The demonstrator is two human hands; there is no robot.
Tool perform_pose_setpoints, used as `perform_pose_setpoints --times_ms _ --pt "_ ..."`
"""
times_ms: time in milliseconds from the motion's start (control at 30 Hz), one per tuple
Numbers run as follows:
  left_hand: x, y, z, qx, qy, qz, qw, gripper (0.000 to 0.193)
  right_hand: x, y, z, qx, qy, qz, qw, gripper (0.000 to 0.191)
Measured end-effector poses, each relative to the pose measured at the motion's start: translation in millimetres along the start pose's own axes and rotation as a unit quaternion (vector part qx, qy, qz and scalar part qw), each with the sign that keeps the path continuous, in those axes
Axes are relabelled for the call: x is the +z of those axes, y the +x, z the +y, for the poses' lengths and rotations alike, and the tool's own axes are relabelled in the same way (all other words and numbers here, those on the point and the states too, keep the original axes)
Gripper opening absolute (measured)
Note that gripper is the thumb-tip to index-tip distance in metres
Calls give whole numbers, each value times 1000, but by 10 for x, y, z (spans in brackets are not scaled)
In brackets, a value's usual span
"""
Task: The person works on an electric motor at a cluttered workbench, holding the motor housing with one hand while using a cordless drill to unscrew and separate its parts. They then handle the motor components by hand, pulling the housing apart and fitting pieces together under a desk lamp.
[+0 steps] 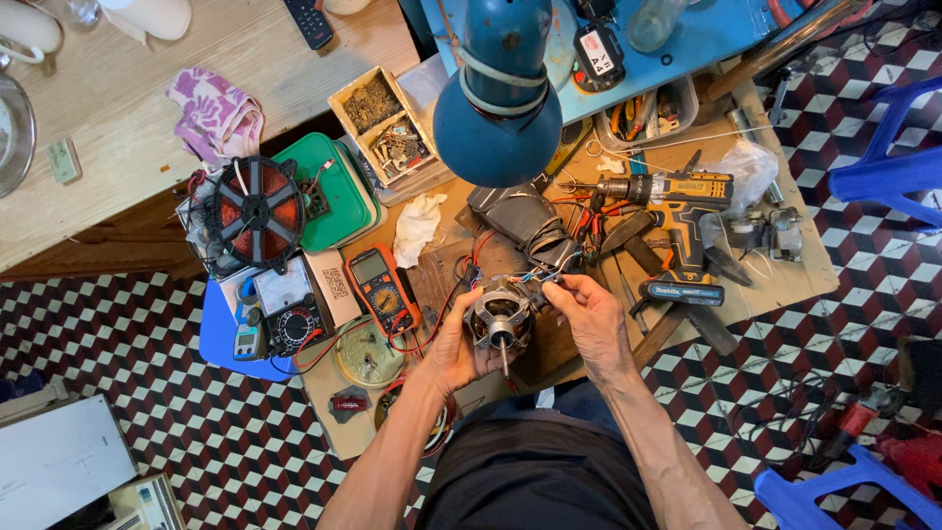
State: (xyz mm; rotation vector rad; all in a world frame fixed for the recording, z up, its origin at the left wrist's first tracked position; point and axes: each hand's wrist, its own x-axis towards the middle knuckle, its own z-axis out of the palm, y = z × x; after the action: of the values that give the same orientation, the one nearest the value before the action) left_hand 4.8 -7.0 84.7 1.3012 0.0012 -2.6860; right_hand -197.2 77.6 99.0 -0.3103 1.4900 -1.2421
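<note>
My left hand (453,345) cups a small electric motor (498,316) from below, its steel shaft pointing toward me. Coloured wires (538,275) come out of the motor's far side. My right hand (587,312) pinches those wires just right of the motor. Both hands hover over the middle of a cluttered wooden workbench (785,280).
An orange multimeter (383,288), an analogue meter (291,321) and a copper induction coil (255,211) lie to the left. A cordless drill (672,211) lies to the right. A blue desk lamp (497,108) hangs overhead. Blue plastic stools (888,167) stand on the checkered floor.
</note>
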Motion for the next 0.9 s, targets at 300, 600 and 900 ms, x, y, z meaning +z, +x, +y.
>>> perform_pose_setpoints --times_ms 300,600,900 --pt "13 -18 -5 11 19 -2 1000 62 85 -42 -45 -1 -14 40 999 28" --pt "-23 -21 7 -13 -5 19 1000 58 180 -101 -26 -51 -11 44 998 26" --pt "35 -66 20 -13 -11 13 1000 60 101 -47 -2 1 0 17 1000 29"
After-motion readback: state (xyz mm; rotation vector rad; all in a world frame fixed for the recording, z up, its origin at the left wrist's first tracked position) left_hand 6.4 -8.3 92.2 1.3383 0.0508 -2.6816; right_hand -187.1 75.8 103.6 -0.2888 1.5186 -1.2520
